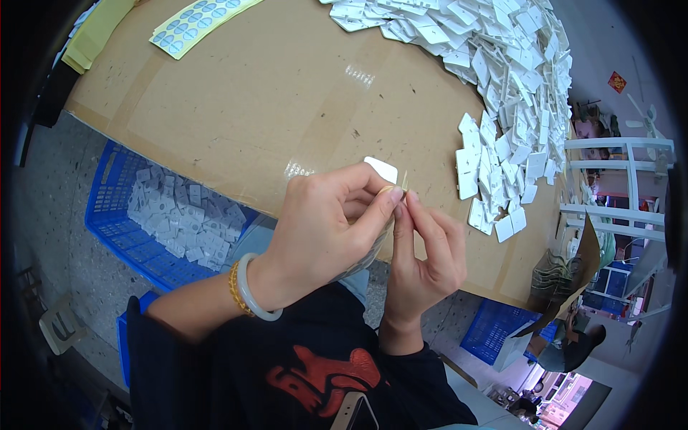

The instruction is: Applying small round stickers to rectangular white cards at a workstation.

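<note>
In front of my body, both hands meet at their fingertips over the table's near edge. My left hand [322,222], with a jade bangle and a yellow bracelet at the wrist, is closed in a pinch on a thin sticker sheet [405,179]. Only its pale yellow edge and a greyish part under the hand show. Thumb and index finger of my right hand [428,261] pinch at the same edge; a single sticker there is too small to make out. A white square plate [381,168] shows just beyond my left fingers; whether they touch it I cannot tell.
White plates lie in a large pile [527,93] at the far right, with a smaller group [494,172] nearer. More sticker sheets [190,25] rest at the far left of the cardboard-covered table [236,107]. A blue basket [118,236] of white pieces stands below the left edge.
</note>
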Available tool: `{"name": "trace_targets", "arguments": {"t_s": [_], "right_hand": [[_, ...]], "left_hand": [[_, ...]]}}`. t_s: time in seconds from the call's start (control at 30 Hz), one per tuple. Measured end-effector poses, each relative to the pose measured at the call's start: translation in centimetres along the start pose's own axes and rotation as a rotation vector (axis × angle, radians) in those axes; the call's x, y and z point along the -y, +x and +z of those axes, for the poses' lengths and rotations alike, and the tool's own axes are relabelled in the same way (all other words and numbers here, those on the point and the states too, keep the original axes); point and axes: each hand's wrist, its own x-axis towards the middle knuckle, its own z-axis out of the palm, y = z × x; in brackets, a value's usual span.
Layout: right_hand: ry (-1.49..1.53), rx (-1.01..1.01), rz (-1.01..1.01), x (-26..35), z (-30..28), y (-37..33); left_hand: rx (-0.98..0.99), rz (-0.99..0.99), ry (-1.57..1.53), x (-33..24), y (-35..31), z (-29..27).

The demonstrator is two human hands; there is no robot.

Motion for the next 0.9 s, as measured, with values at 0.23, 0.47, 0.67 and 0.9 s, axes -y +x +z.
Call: {"name": "trace_targets", "arguments": {"t_s": [0.23,0.47,0.67,0.9], "right_hand": [[-0.015,0.003,-0.090,-0.7,0.3,0.0],[-0.077,0.077,-0.248,-1.4,-0.1,0.4],[0.031,0.033,-0.086,-1.6,0.1,0.3],[0.049,0.058,-0.036,-0.9,0.2,-0.6]], "left_hand": [[-0.020,0.002,-0.052,0.4,0.3,0.1],[-0.023,-0.004,-0.009,0.6,0.3,-0.1],[-0.046,-0.030,-0.265,1.1,0.3,0.3],[-0.041,-0.042,-0.179,0.9,-0.9,0.2]]}}
